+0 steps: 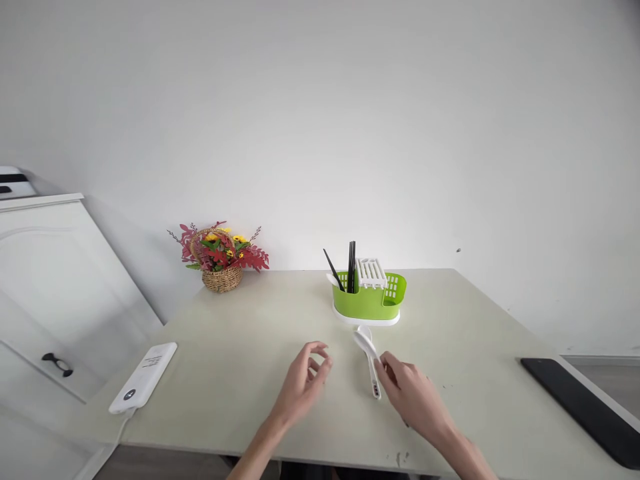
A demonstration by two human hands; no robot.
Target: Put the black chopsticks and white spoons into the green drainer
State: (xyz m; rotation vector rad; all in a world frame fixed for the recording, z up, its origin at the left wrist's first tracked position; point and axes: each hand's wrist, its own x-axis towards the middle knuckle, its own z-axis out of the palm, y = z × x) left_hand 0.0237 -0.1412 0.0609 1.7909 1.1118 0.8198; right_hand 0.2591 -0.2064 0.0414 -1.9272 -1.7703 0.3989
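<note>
My right hand (413,397) is closed around the handle of a white spoon (363,342), whose bowl points away from me to the left. Partly covered by it, a second white spoon (375,381) with a patterned handle end lies on the table. To the left of both, my left hand (304,380) is held above the table with fingers loosely curled, thumb and fingertips apart, holding nothing. Beyond the spoons stands a green utensil caddy (359,307) on a white base. Black chopsticks (352,267) and a white utensil (332,280) rise from its left side; a white slotted rack (371,272) tops its middle.
A wicker basket of artificial flowers (223,279) stands at the back left. Nearer, a white power bank (144,378) has a cable attached. A flat black object (580,407) lies along the right edge. A white cabinet (65,280) adjoins the table's left; a wall closes the back.
</note>
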